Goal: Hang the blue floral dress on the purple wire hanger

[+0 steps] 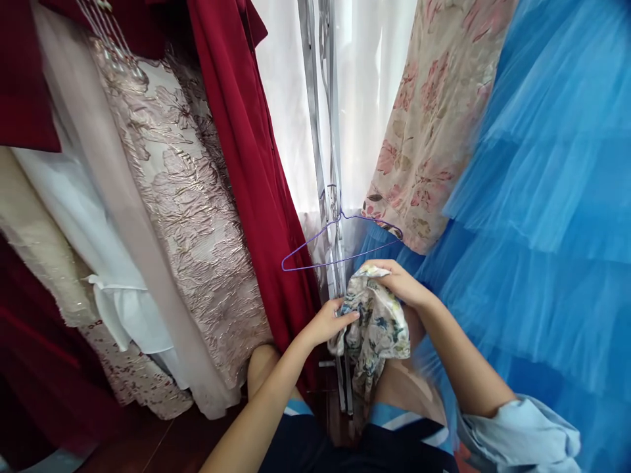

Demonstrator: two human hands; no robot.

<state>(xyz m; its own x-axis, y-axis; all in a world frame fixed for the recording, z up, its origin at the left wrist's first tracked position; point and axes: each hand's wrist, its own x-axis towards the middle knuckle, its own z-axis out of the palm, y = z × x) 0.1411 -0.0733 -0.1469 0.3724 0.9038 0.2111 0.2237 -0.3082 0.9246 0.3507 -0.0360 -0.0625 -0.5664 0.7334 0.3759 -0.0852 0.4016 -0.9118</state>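
A cream floral garment (382,322) with blue and yellow print hangs bunched between my two hands, above my knees. My left hand (331,322) grips its left side, thumb lying over the cloth. At the top right edge, my right hand (397,279) pinches a fold of the same cloth; some of its fingers are hidden behind it. Just above and beyond the hands, a thin purple wire hanger (315,265) hangs bare in front of the metal rack posts (323,131). The garment's lower end droops toward the floor.
On the left hang a dark red garment (236,144), a pink textured dress (182,177) and a white garment (133,309). To the right are a beige floral garment (424,125) and a layered blue tulle dress (547,217). A white curtain (374,79) covers the back.
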